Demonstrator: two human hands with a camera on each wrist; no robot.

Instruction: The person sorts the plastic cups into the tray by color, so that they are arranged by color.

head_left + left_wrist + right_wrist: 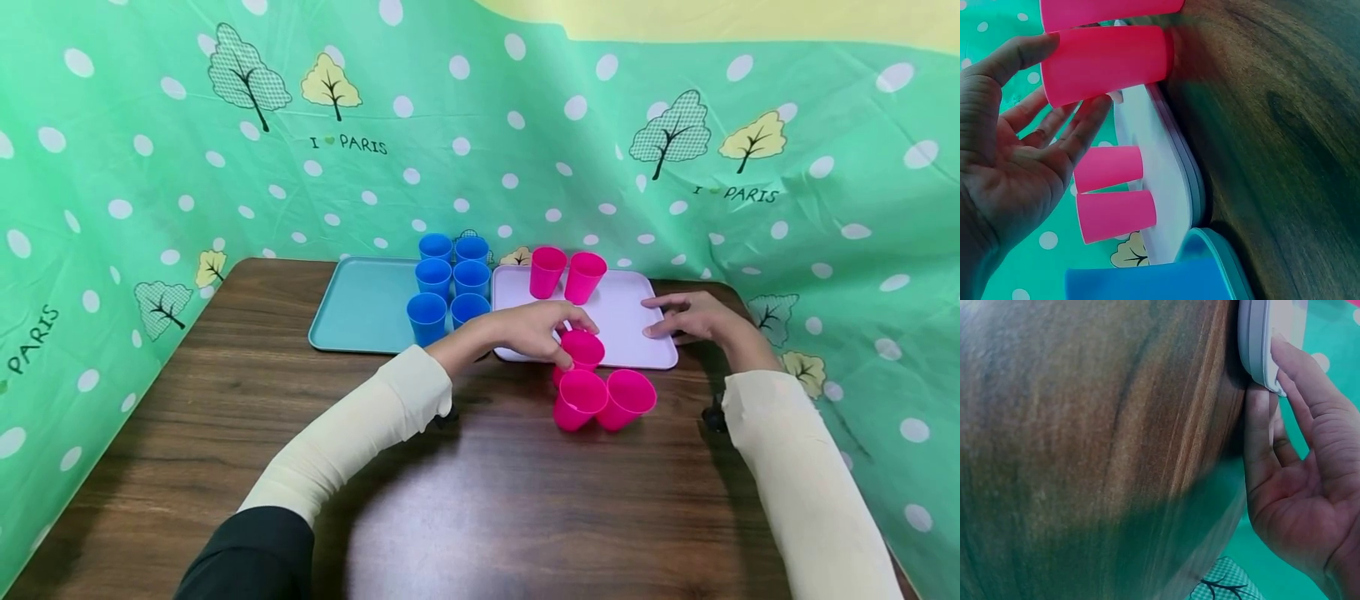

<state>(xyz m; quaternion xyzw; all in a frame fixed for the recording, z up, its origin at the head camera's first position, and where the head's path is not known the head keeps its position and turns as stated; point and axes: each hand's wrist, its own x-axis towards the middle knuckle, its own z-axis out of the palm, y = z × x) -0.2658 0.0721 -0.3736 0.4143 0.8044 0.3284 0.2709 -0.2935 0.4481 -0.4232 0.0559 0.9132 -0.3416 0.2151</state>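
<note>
My left hand holds a pink cup by its sides, thumb on one side and fingertips on the other. In the left wrist view this cup is upright near the front edge of the lilac tray. Two more pink cups, one left and one right, stand on the table just in front of it. At the tray's back stand another two pink cups. With thumb and fingers, my right hand pinches the tray's right rim, also seen in the right wrist view.
A teal tray lies left of the lilac one, with several blue cups in two columns on its right side. Brown wooden table extends in front. A green dotted cloth hangs behind and at both sides.
</note>
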